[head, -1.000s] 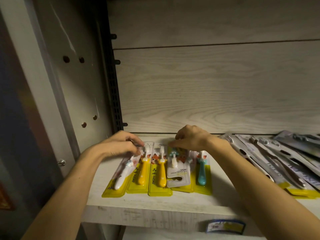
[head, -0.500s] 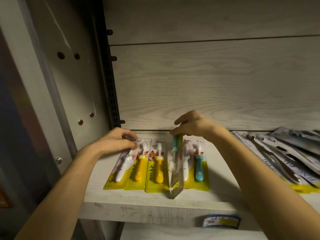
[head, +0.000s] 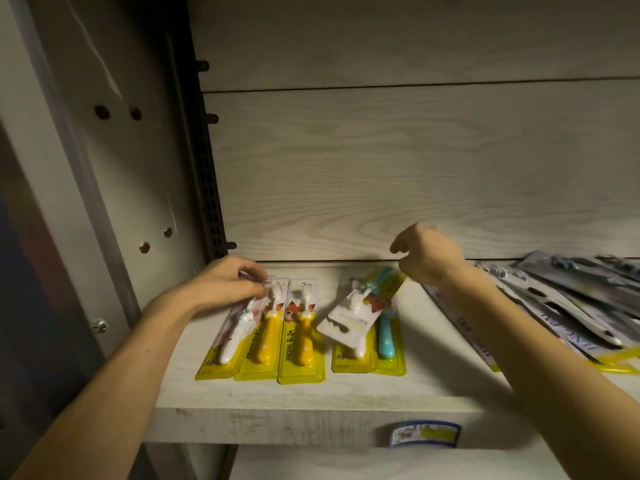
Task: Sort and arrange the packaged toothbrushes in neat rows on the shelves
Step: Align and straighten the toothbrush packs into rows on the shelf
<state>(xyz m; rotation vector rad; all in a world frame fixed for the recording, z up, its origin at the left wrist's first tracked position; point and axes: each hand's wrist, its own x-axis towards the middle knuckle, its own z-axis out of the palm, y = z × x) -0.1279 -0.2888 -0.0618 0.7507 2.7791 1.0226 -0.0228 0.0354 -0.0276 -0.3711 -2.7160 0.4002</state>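
Your left hand (head: 225, 285) pinches the white toothbrush pack's (head: 235, 327) top; your right hand (head: 426, 254) holds a tilted teal toothbrush pack (head: 360, 306) above the shelf (head: 311, 400).

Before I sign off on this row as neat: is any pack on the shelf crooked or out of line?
Yes. One pack with a white back lies tilted across the two packs right of the gap, over the teal toothbrush pack. The right hand is above its top end. The three packs on the left lie side by side, slightly fanned, and the grey packs lie angled and overlapping.
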